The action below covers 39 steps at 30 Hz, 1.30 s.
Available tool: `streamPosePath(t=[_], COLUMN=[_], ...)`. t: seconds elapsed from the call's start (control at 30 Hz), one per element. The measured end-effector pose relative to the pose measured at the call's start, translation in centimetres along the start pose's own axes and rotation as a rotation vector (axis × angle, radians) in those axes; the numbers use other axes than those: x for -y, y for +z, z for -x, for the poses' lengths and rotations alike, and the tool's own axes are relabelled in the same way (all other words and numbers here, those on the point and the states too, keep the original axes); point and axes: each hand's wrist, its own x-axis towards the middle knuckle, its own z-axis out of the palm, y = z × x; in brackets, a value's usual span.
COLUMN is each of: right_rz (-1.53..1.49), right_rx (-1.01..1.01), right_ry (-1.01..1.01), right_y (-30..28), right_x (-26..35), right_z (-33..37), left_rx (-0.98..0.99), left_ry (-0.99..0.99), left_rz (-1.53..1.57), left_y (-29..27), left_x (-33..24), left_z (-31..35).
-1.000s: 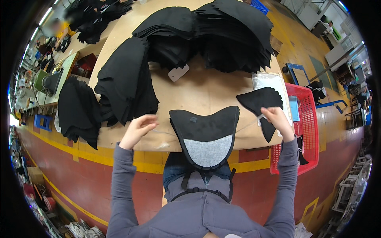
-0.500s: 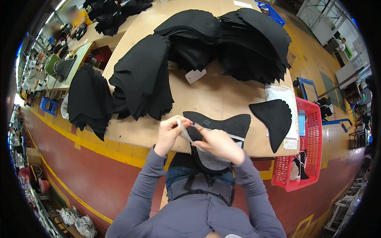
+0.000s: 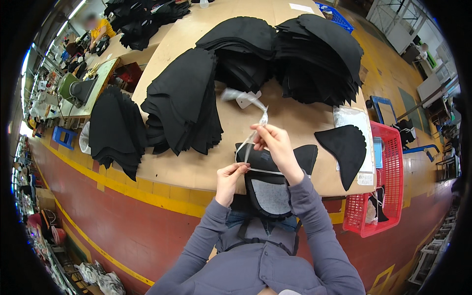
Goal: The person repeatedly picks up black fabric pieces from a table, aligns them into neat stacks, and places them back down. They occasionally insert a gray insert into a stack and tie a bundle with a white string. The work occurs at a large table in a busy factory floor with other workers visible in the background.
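Observation:
At the table's front edge lies a bundle of black cut pieces (image 3: 306, 158), with a patch of grey fabric (image 3: 270, 195) showing on its near part. A narrow white strip (image 3: 265, 171) runs across the bundle. My left hand (image 3: 230, 181) pinches the strip at the bundle's left side, fingertips closed. Above the bundle my right hand (image 3: 276, 146) is closed on a raised length of the same strip. The strip's loose end (image 3: 246, 97) swings out beyond my right hand, blurred, toward the stacks. My right forearm hides part of the bundle.
Tall stacks of black cut pieces (image 3: 179, 98) curve around the table's left and far sides. A white tag (image 3: 249, 100) lies by them. A single black piece (image 3: 346, 152) rests on papers at right, beside a red basket (image 3: 393, 196). Another person (image 3: 101, 29) sits far left.
My right hand has risen and moved away from me, drawing the white strip up, and its end now flies outward. My left hand has come lower and to the right, beside the bundle.

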Motion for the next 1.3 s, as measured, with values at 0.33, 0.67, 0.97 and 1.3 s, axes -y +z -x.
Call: streamPosePath(t=[0.33, 0.67, 0.97, 1.3], right_rz=[0.808, 0.022, -0.201, 0.338], right_rx=[0.139, 0.003, -0.125, -0.009], right_ry=[-0.442, 0.08, 0.191, -0.152], right_y=[-1.0, 1.6, -4.0, 1.5], right_x=[0.2, -3.0, -3.0, -2.5], right_z=[5.0, 5.6, 8.9, 1.7], left_rx=[0.348, -0.255, -0.144, 0.059], left_ry=[0.096, -0.011, -0.316, -0.076], left_rz=[-0.477, -0.051, 0.069, 0.259], left_y=[-0.8, -0.7, -2.6, 1.1], left_x=[-1.3, 1.0, 3.8, 1.6], left_z=[-0.8, 1.1, 0.6, 2.4])
